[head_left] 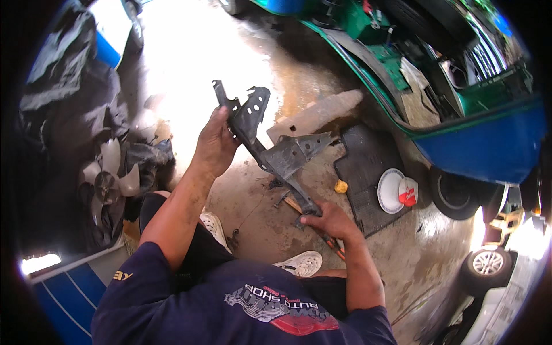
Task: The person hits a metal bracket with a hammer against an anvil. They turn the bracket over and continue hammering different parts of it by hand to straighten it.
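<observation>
A dark metal bracket (283, 161), long and bent with hole-punched flanges, is held up slantwise in front of me. My left hand (216, 144) is closed around its upper left part, with the thumb along the edge. At the lower right end, my right hand (330, 221) is closed on the narrow tip. Beneath the bracket, partly covered by it and my right hand, tools with orange handles (335, 247) lie on the floor.
A black rubber mat (368, 167) lies to the right, bearing a white plate (391, 191) and a red-and-white packet (407, 191). A yellow lump (341, 187) sits near it. Beyond are a flat stone-like slab (328, 112), a blue-green vehicle body (483, 141) and, left, a fan (106, 184).
</observation>
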`<move>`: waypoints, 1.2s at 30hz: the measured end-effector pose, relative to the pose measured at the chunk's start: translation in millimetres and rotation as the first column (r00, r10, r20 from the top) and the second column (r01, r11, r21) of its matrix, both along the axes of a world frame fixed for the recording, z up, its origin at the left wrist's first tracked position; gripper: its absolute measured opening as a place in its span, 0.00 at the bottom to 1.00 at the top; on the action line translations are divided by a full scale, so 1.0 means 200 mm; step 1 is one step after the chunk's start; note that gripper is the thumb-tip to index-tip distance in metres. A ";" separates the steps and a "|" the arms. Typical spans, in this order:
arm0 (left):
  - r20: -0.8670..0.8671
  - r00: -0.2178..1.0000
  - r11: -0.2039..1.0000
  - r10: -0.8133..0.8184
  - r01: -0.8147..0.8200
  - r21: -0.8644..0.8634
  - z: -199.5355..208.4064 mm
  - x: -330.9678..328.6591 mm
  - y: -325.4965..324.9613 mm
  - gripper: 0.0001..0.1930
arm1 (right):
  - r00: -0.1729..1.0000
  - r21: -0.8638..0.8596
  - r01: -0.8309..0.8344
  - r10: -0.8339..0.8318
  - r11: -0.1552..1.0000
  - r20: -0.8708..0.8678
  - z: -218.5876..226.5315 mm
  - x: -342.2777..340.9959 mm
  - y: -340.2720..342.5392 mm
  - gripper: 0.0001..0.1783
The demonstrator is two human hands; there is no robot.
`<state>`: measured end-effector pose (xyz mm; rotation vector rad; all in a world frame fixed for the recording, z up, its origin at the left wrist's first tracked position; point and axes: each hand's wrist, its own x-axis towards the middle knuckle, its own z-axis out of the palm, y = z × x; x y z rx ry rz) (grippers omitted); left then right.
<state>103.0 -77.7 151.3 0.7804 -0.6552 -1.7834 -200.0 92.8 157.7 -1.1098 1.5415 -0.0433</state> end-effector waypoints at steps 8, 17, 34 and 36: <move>0.282 0.944 0.984 0.170 -0.180 0.010 -0.05 0.05 -0.06 0.15 | 0.982 -0.005 0.002 -0.001 1.000 0.191 -0.02 0.16 0.07 0.21; 0.339 0.931 0.989 0.136 -0.106 -0.106 0.02 0.02 -0.04 0.27 | 0.785 0.219 0.099 -0.212 0.971 0.583 0.04 0.18 0.06 0.27; 0.313 0.507 0.570 -0.803 0.806 0.159 -0.05 -0.16 0.41 0.26 | 0.202 0.453 0.098 -0.463 0.886 0.863 -0.04 0.19 0.11 0.27; 0.289 0.661 0.687 -0.693 0.727 -0.016 -0.09 -0.26 0.54 0.23 | 0.216 0.446 0.015 -0.439 0.895 0.872 -0.18 0.20 0.12 0.27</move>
